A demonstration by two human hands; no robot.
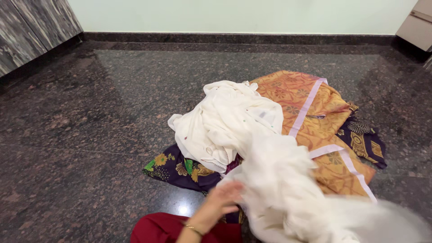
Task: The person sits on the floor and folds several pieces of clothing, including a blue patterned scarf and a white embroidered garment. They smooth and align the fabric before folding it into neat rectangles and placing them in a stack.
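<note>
Cream cloth (279,180) bunches against my left hand (222,198), fingers curled into its near edge to gather it up off the clothes pile (315,121). Right hand is out of sight behind that cloth, so I cannot tell its grip.

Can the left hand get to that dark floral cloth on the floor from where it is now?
Probably yes. The left hand grips the white cloth right beside the dark floral cloth, whose near edge lies bare on the floor. It would have to let go first.
</note>
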